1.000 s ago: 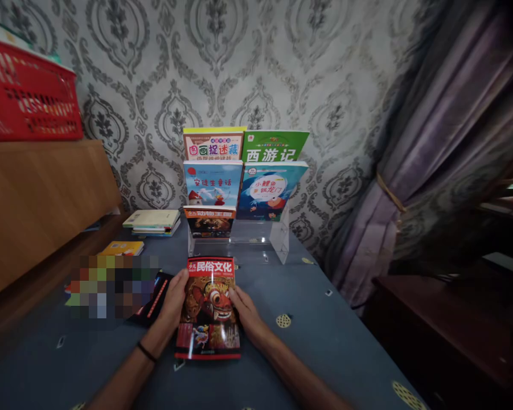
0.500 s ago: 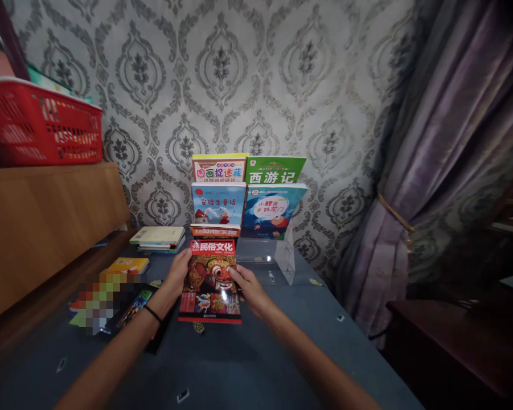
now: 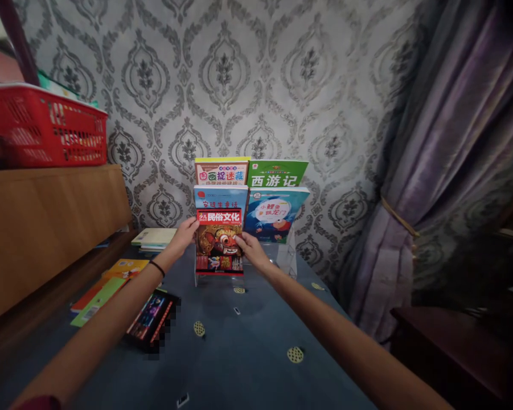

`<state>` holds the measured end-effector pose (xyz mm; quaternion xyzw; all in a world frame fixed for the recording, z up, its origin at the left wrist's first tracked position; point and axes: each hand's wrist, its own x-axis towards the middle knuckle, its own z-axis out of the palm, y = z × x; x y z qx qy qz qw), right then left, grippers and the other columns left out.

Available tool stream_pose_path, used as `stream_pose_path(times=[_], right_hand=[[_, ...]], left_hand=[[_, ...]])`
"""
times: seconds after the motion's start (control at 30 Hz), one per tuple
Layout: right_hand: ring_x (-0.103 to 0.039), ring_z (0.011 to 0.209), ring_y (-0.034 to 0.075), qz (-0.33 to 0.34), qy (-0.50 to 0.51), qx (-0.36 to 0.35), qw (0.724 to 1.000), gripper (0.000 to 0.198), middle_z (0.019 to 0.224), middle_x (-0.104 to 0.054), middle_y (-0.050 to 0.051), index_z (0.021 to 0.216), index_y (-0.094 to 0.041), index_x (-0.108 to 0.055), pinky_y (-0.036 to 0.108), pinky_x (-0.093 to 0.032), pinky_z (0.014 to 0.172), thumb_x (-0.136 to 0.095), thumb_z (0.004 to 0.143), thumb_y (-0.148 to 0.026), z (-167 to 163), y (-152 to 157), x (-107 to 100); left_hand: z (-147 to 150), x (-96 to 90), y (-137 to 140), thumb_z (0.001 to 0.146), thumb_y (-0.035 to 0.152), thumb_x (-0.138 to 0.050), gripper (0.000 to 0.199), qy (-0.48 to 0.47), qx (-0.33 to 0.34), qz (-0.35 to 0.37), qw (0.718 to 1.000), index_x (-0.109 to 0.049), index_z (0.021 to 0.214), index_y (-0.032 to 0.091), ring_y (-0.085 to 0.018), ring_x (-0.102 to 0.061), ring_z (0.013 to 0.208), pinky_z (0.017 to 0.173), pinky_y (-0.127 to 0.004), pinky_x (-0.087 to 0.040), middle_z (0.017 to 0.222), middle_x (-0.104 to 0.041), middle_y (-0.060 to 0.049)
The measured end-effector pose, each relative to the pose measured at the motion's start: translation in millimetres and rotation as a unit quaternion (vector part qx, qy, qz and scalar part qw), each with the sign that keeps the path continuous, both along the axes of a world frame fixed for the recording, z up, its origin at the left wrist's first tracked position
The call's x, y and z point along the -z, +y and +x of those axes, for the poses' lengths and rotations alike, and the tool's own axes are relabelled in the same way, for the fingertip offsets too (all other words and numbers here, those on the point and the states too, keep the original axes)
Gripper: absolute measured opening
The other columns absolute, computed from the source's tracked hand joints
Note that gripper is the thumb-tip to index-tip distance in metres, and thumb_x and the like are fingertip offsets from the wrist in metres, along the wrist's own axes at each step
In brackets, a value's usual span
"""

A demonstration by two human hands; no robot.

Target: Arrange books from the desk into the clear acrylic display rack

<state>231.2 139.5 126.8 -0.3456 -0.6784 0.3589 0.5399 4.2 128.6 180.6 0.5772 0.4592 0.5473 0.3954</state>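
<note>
Between both hands is a red book (image 3: 219, 245) with a mask on its cover, upright at the front left of a clear stepped display stand (image 3: 287, 257). My left hand (image 3: 184, 235) grips its left edge. Thumb on the cover, my right hand (image 3: 253, 249) pinches its right edge. Just behind it stands a light-blue book (image 3: 222, 195), its lower part covered. To the right rests a dark-blue book (image 3: 275, 213). At the back of the stand are a picture book with colourful lettering (image 3: 221, 172) and a green book (image 3: 277, 173).
Several books lie on the left of the blue table (image 3: 256, 364): a green one (image 3: 100, 302), an orange one (image 3: 130, 266), a dark one (image 3: 154, 319) and a pale stack (image 3: 154, 238). A red basket (image 3: 74, 128) sits on a wooden cabinet (image 3: 55, 228). A curtain (image 3: 405, 188) hangs at right.
Both hands have moved the red book forward and up against the stand's front left. It now covers the orange-topped book and part of the light-blue one.
</note>
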Motion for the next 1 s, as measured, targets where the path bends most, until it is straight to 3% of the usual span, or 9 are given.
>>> stream_pose_path(times=[0.17, 0.33, 0.5, 0.7, 0.87, 1.0], right_hand=[[-0.06, 0.081, 0.021, 0.028, -0.02, 0.02, 0.999, 0.033, 0.084, -0.068, 0.003, 0.088, -0.02, -0.063, 0.031, -0.05, 0.071, -0.059, 0.081, -0.053, 5.7, 28.3, -19.3], [-0.059, 0.076, 0.019, 0.06, -0.063, 0.053, 0.995, 0.033, 0.088, -0.069, 0.004, 0.095, -0.019, -0.065, 0.029, -0.05, 0.066, -0.053, 0.086, -0.048, 8.0, 29.1, -29.3], [-0.062, 0.078, 0.018, 0.033, -0.07, 0.063, 0.995, 0.032, 0.094, -0.071, 0.004, 0.102, -0.019, -0.067, 0.028, -0.055, 0.066, -0.054, 0.088, -0.045, 5.7, 18.4, -24.7], [-0.065, 0.08, 0.019, 0.012, -0.071, 0.051, 0.996, 0.032, 0.103, -0.072, 0.006, 0.109, -0.018, -0.067, 0.033, -0.059, 0.072, -0.055, 0.089, -0.04, 5.8, 18.1, -13.7], [-0.065, 0.075, 0.019, 0.018, -0.084, 0.057, 0.995, 0.031, 0.097, -0.07, 0.007, 0.105, -0.016, -0.067, 0.034, -0.06, 0.069, -0.054, 0.089, -0.039, 4.2, 20.5, -8.2], [-0.066, 0.078, 0.019, 0.01, -0.105, 0.079, 0.991, 0.028, 0.095, -0.07, 0.005, 0.105, -0.018, -0.067, 0.03, -0.059, 0.067, -0.054, 0.091, -0.038, 1.0, 18.7, -4.6]], left_hand=[[1.3, -22.3, 11.4, 0.09, 0.034, -0.053, 0.018, 0.067, -0.036, 0.049, 0.996, -0.062, 0.094, 0.018, -0.012, -0.057, 0.067, 0.056, -0.018, -0.044, 0.081, -0.064, 0.001], [0.4, -30.5, 17.7, 0.091, 0.031, -0.05, 0.019, 0.096, -0.052, 0.101, 0.989, -0.063, 0.096, 0.018, -0.016, -0.06, 0.08, 0.058, -0.019, -0.047, 0.095, -0.068, -0.004], [-3.4, -24.3, 22.1, 0.091, 0.033, -0.05, 0.02, 0.139, -0.044, 0.131, 0.981, -0.063, 0.093, 0.019, -0.018, -0.061, 0.084, 0.067, -0.025, -0.052, 0.093, -0.067, -0.003], [-5.3, -12.1, 20.3, 0.093, 0.027, -0.046, 0.013, 0.231, -0.097, 0.177, 0.952, -0.055, 0.086, 0.02, -0.018, -0.058, 0.076, 0.072, -0.028, -0.05, 0.083, -0.062, -0.003], [-4.9, -3.2, 17.3, 0.091, 0.021, -0.05, 0.004, 0.236, -0.141, 0.205, 0.939, -0.05, 0.095, 0.02, -0.02, -0.06, 0.085, 0.082, -0.033, -0.05, 0.091, -0.063, -0.005], [-5.2, 4.3, 17.7, 0.09, 0.02, -0.052, 0.003, 0.246, -0.156, 0.191, 0.937, -0.049, 0.09, 0.021, -0.02, -0.059, 0.083, 0.082, -0.034, -0.05, 0.087, -0.06, -0.003]])
